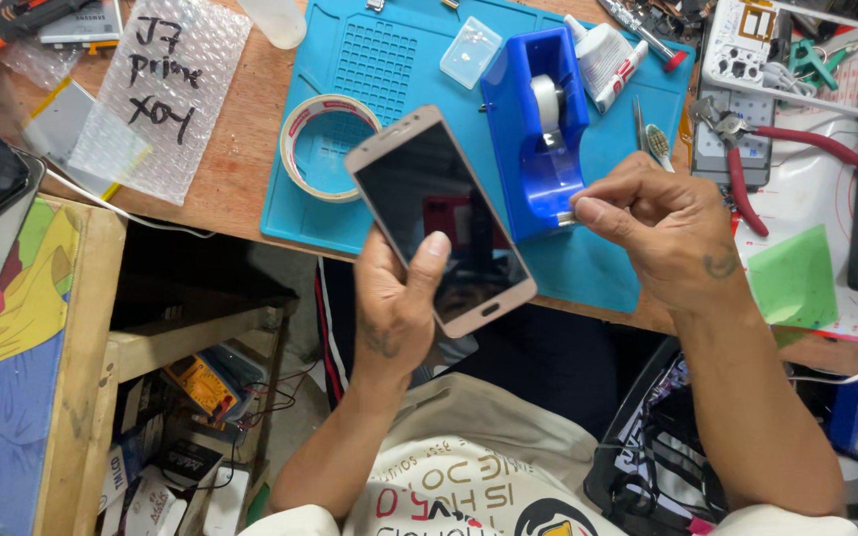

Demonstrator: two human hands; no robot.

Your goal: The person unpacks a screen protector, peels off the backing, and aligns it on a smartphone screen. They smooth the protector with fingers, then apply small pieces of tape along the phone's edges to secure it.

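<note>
My left hand held a gold phone in the middle of the frame. My right hand pinched tape at the blue tape holder.

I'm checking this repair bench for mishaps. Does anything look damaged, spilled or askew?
Nothing stands out. The gold-framed smartphone in the left hand shows an uncracked dark screen; the right hand pinches at the blue tape dispenser, upright on the blue silicone mat.

Our left hand is raised palm-up w/ fingers curled, thumb stretched upward, forearm rising from lower centre. Our right hand is knuckles-up, fingers bunched, thumb & forefinger pinched at its left tip, forearm slanting in from lower right. Hands near, not touching.
</note>
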